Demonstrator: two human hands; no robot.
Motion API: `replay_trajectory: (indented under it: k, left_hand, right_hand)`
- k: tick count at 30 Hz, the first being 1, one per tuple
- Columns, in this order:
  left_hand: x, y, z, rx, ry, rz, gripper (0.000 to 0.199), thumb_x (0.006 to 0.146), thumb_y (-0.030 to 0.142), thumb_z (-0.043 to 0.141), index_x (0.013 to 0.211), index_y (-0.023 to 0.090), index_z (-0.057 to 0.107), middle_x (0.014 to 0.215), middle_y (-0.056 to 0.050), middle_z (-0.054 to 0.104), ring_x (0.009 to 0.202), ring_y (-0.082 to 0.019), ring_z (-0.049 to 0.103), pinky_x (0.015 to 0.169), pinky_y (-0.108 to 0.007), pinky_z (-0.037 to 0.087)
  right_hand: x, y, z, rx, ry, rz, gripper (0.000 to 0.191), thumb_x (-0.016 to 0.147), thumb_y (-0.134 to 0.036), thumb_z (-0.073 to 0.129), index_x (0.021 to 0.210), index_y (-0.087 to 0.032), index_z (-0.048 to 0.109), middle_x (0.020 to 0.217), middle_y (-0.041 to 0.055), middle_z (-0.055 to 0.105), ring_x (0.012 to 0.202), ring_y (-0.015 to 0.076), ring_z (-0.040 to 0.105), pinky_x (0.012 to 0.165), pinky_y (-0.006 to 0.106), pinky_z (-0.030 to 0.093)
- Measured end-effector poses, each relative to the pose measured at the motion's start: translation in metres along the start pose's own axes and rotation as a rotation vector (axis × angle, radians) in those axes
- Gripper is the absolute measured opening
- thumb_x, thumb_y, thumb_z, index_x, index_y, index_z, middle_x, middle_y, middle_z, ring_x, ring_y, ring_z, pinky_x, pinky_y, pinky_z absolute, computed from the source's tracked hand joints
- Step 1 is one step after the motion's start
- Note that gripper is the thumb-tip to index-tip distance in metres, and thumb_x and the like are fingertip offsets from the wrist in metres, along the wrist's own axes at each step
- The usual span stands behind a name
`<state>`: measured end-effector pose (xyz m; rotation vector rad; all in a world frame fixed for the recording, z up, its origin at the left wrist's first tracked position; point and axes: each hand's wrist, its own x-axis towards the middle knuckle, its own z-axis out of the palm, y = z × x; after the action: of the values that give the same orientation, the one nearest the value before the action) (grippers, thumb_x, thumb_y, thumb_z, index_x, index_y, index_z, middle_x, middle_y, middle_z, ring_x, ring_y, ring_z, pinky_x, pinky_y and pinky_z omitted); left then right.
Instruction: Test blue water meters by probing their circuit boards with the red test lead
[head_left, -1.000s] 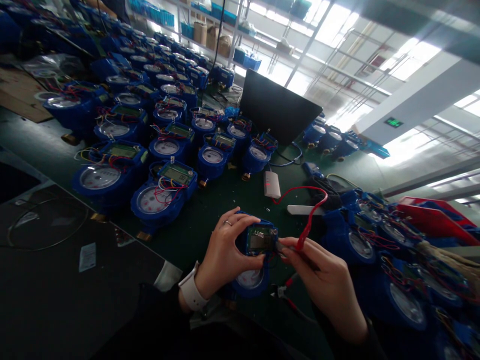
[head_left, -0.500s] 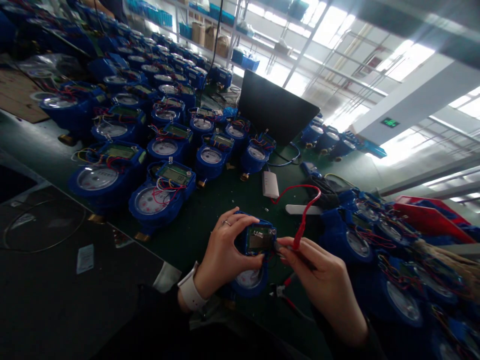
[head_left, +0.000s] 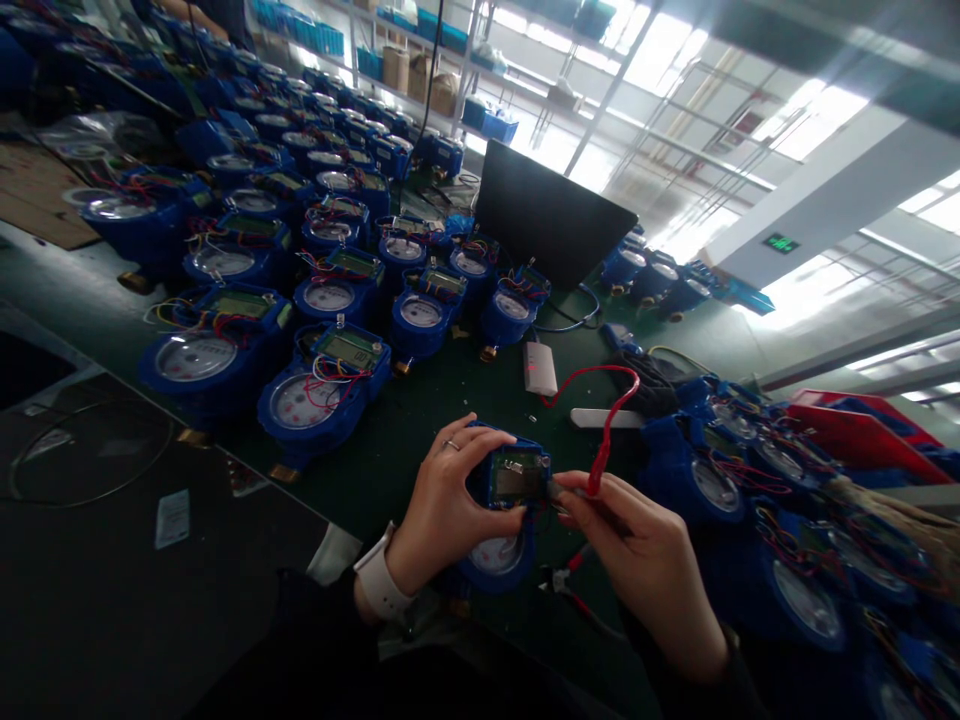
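My left hand (head_left: 457, 495) is wrapped round the display housing of a blue meter (head_left: 499, 560), thumb on the near side and fingers on the far side. The small screen (head_left: 517, 480) faces up between them. At the housing's right edge, my right hand (head_left: 637, 540) pinches the end of a red cable (head_left: 601, 465), its small tip touching or very near the housing. That cable arcs back to a white box (head_left: 539, 368). Red-handled cutters (head_left: 559, 580) lie below my right hand.
Rows of blue meters (head_left: 322, 397) stand on the left of the green table (head_left: 360, 470). More meters (head_left: 712, 485) crowd the right, by a red bin (head_left: 862, 430). A dark laptop (head_left: 555, 215) stands behind. A white strip (head_left: 604, 419) lies right of centre.
A small red light now shows on the white box. Both hands keep nearly the same place and grip.
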<state>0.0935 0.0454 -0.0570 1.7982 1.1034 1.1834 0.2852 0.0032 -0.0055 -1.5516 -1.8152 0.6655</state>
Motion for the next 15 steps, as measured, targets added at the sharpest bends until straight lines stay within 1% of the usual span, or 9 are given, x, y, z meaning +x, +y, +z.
replay_trajectory:
  k: [3, 7, 9, 12, 15]
  left_hand:
    - [0.000, 0.000, -0.001, -0.001, -0.006, 0.002, 0.053, 0.062, 0.022, 0.083, 0.111, 0.020, 0.062, 0.113, -0.008, 0.070, 0.121, -0.032, 0.057, 0.112, -0.053, 0.039]
    - [-0.001, 0.000, -0.002, 0.015, -0.020, 0.005, 0.052, 0.063, 0.022, 0.080, 0.111, 0.021, 0.061, 0.114, -0.007, 0.069, 0.121, -0.031, 0.057, 0.112, -0.053, 0.039]
    - [-0.001, 0.000, -0.002, 0.031, -0.032, 0.003, 0.053, 0.064, 0.021, 0.079, 0.113, 0.022, 0.060, 0.115, -0.006, 0.068, 0.121, -0.031, 0.056, 0.112, -0.052, 0.039]
    - [-0.001, 0.000, -0.003, 0.057, -0.043, -0.016, 0.061, 0.063, 0.020, 0.077, 0.122, 0.024, 0.058, 0.119, -0.006, 0.066, 0.123, -0.031, 0.054, 0.110, -0.052, 0.041]
    - [0.000, 0.000, -0.002, 0.058, -0.040, -0.028, 0.060, 0.063, 0.018, 0.077, 0.120, 0.023, 0.059, 0.118, -0.007, 0.066, 0.123, -0.031, 0.054, 0.110, -0.052, 0.041]
  right_hand:
    - [-0.001, 0.003, 0.003, 0.071, 0.011, 0.040, 0.015, 0.092, -0.027, 0.063, 0.100, -0.021, 0.073, 0.091, 0.0044, 0.074, 0.069, 0.0182, 0.073, 0.059, 0.025, 0.063]
    - [-0.004, 0.008, 0.010, 0.131, 0.090, 0.097, 0.022, 0.089, -0.026, 0.066, 0.110, -0.020, 0.071, 0.088, 0.0037, 0.076, 0.070, 0.0190, 0.074, 0.061, 0.025, 0.064]
    - [-0.006, 0.009, 0.013, 0.142, 0.127, 0.099, 0.021, 0.088, -0.027, 0.067, 0.108, -0.020, 0.072, 0.086, 0.0035, 0.077, 0.067, 0.0193, 0.074, 0.060, 0.025, 0.063]
    - [-0.008, 0.009, 0.016, 0.138, 0.157, 0.080, 0.015, 0.090, -0.027, 0.065, 0.100, -0.020, 0.072, 0.086, 0.0031, 0.076, 0.066, 0.0191, 0.074, 0.056, 0.024, 0.063]
    - [-0.012, 0.007, 0.016, 0.119, 0.186, 0.063, 0.014, 0.093, -0.027, 0.062, 0.101, -0.020, 0.070, 0.087, 0.0030, 0.076, 0.065, 0.0190, 0.075, 0.055, 0.023, 0.063]
